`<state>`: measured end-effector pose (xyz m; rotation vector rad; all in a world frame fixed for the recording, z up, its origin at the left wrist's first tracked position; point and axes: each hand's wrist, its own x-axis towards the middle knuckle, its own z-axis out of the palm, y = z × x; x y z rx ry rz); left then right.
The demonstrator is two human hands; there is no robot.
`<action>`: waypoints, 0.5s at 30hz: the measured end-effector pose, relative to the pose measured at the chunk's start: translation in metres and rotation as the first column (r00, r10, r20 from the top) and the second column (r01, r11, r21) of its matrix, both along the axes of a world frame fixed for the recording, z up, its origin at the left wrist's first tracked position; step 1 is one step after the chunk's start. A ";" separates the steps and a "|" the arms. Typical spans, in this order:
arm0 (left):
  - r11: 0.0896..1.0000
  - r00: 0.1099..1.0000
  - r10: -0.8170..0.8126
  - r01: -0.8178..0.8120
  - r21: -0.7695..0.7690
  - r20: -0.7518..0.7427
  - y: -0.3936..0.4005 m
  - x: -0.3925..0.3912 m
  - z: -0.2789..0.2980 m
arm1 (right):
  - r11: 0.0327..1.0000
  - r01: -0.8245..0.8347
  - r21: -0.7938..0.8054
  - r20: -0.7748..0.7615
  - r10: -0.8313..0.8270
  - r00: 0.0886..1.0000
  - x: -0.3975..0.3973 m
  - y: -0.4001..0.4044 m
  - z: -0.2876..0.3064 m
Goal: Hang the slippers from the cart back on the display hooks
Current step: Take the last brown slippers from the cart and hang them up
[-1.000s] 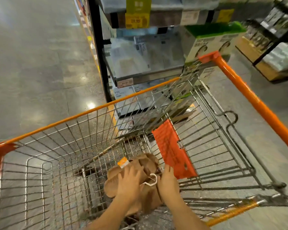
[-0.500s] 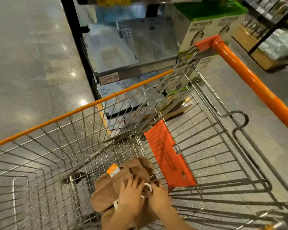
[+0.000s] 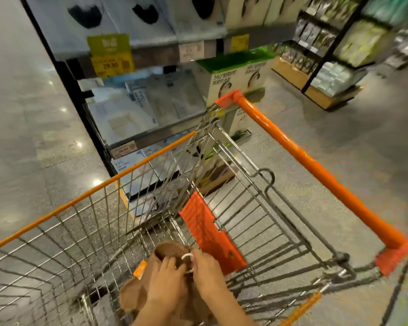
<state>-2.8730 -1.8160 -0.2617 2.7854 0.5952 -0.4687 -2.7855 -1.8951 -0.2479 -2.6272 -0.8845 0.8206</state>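
Hands meet low inside the cart (image 3: 118,227): the left hand (image 3: 167,282) lies over the brown slippers (image 3: 137,292), fingers curled onto the fabric, while the right hand (image 3: 207,274) pinches the white hanger hook (image 3: 186,256) at their top. The pair sits in the basket's near corner, just beside the orange seat flap (image 3: 210,234). Lifting by the hook alone could, I judge, let a slipper slip from its clip or snag the wire mesh. Beyond the basket stand the shelves (image 3: 137,118) of boxed goods; no display hooks are in view.
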 end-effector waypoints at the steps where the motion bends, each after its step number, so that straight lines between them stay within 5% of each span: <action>1: 0.998 0.998 -0.012 0.008 0.064 0.069 0.000 0.000 0.010 | 1.000 0.018 0.021 0.021 -0.018 1.000 0.002 -0.001 0.012; 10: 0.980 0.922 -0.104 0.031 0.197 0.372 -0.021 0.012 0.149 | 0.900 0.109 0.423 0.183 -0.203 0.962 0.004 -0.042 0.163; 15: 0.948 0.784 -0.274 0.122 0.295 0.557 -0.053 0.016 0.245 | 0.770 0.101 0.630 0.348 -0.396 0.850 -0.008 -0.084 0.264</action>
